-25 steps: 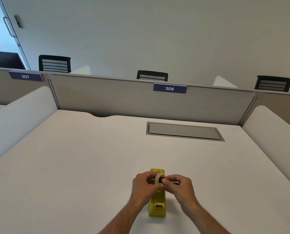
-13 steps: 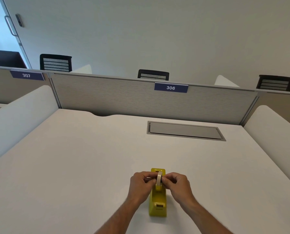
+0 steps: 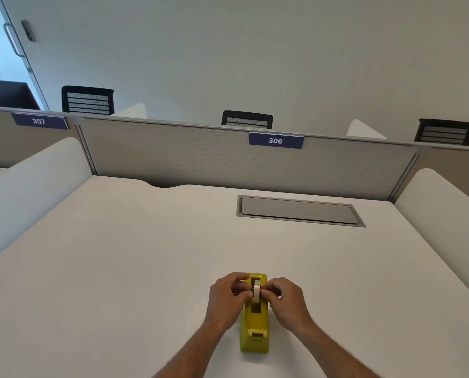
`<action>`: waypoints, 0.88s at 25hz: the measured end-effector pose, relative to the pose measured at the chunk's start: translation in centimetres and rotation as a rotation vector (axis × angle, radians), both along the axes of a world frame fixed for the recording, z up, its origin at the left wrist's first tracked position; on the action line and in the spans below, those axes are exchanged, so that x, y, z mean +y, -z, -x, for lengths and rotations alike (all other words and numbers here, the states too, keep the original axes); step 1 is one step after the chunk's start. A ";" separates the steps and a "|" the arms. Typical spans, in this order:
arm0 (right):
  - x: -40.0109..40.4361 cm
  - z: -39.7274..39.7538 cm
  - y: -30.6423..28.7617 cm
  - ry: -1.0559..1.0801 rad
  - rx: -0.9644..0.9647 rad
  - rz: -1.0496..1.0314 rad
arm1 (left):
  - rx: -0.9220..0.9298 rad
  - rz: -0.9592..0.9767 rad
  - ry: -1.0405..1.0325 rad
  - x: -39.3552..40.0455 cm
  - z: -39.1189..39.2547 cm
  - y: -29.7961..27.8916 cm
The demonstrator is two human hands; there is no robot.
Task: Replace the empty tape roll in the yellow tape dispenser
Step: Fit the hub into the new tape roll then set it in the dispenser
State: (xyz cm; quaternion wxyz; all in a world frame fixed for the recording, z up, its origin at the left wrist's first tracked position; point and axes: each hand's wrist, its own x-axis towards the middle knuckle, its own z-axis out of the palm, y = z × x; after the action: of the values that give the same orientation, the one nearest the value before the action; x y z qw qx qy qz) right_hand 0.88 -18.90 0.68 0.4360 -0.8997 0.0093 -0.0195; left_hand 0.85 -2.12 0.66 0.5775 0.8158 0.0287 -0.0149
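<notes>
The yellow tape dispenser [image 3: 254,326] stands on the white desk [image 3: 118,268], its cutter end toward me. A cream tape roll [image 3: 256,291] stands on edge in the dispenser's open slot. My left hand [image 3: 229,298] pinches the roll from its left side and my right hand [image 3: 285,298] pinches it from the right. Fingers hide the roll's hub and the sides of the slot.
A grey cable hatch [image 3: 298,211] is set into the desk at the back right. A grey partition [image 3: 200,156] with a sign reading 306 [image 3: 275,140] closes the far edge; white side panels [image 3: 446,214] flank the desk. Black chair backs [image 3: 247,120] show behind.
Both hands have turned the roll from facing me to edge-on and lowered it into the dispenser's slot.
</notes>
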 end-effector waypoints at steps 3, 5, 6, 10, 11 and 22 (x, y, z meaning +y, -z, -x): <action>0.0 -0.1 0.4 -0.013 -0.046 0.061 | -0.003 -0.010 0.003 0.0 -0.1 0.3; 0.0 0.0 0.5 -0.018 -0.069 0.093 | -0.005 -0.019 0.008 0.1 -0.1 0.4; -0.1 -0.1 0.5 -0.018 -0.077 0.097 | -0.007 -0.028 0.007 0.1 -0.1 0.4; -0.2 0.0 0.4 -0.042 -0.133 0.128 | -0.023 -0.069 0.018 0.1 -0.1 0.6; -0.3 0.1 0.3 -0.055 -0.153 0.139 | -0.031 -0.083 0.023 0.1 -0.1 0.6; -1.1 0.8 1.5 -0.188 -0.257 0.211 | -0.120 -0.146 0.053 0.2 -0.2 1.1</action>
State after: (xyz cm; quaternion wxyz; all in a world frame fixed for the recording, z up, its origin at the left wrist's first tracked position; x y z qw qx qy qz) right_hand 0.07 -19.98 -0.85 0.3370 -0.9274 -0.1326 -0.0941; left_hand 1.06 -1.96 -0.41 0.5166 0.8556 -0.0265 0.0208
